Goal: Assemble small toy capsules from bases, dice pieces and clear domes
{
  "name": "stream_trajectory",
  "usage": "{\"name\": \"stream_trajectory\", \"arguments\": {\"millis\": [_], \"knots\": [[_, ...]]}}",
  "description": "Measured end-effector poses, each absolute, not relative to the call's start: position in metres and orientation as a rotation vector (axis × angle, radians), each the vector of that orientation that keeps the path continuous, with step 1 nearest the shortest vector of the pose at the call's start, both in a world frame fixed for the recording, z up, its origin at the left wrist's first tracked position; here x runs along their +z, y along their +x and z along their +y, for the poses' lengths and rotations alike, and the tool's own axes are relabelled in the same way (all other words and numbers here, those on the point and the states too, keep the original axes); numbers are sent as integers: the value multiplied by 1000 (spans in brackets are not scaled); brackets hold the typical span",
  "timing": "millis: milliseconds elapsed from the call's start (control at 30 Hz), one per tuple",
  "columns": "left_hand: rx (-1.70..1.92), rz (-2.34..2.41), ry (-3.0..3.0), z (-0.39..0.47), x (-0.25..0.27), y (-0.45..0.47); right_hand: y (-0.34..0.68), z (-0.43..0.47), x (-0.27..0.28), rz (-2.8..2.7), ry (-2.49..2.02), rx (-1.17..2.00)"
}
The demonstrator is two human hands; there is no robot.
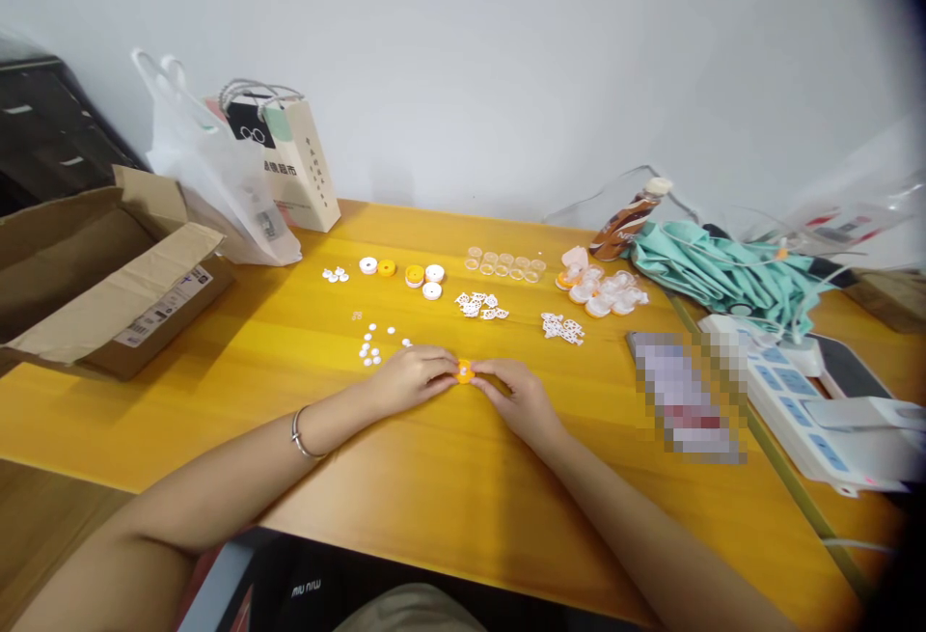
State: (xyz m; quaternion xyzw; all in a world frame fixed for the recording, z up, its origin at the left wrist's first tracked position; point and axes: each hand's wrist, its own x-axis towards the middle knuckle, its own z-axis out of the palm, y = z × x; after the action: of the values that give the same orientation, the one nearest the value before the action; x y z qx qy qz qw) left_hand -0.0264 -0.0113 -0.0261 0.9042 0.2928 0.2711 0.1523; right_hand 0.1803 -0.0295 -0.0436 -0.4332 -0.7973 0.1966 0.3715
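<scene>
At far left we saw a cardboard box [116, 294], flaps raised, its shipping label too small to read; next to it stood a white plastic bag [195, 169]. Just behind that, we could make out 超市 and a drawing of glasses on a paper bag [314, 164]. Below the near edge of the table [434, 487], a black box [318, 564] bore upside-down lettering that looked like MIU MIU. Small white pieces [336, 275] and white discs [371, 350] lay left of our left hand [418, 376], whose fingertips were closed in a pinch on one side of the orange piece [464, 371]. That piece sat between our hands, near the table's middle; our right hand [515, 396] pinched its other side. Beyond were yellow and white round parts [414, 275], clear cups [504, 265] and two piles of white cut-outs [562, 328]. Farther right we saw wrapped pieces [600, 292], then a tilted brown bottle [628, 225], its brand only partly legible. A pixelated phone [684, 400] lay left of a seam [785, 473]; past it came green fabric [723, 270] and a white power strip [825, 410]. We had room on the wood between the cardboard box and the discs, and between our forearms.
</scene>
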Motion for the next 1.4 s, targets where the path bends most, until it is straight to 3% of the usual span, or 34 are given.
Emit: {"name": "stream_trajectory", "arguments": {"millis": [1400], "knots": [[845, 795, 2834, -12, -32, -31, 181, -29, -44, -2177, -1028, 265]]}}
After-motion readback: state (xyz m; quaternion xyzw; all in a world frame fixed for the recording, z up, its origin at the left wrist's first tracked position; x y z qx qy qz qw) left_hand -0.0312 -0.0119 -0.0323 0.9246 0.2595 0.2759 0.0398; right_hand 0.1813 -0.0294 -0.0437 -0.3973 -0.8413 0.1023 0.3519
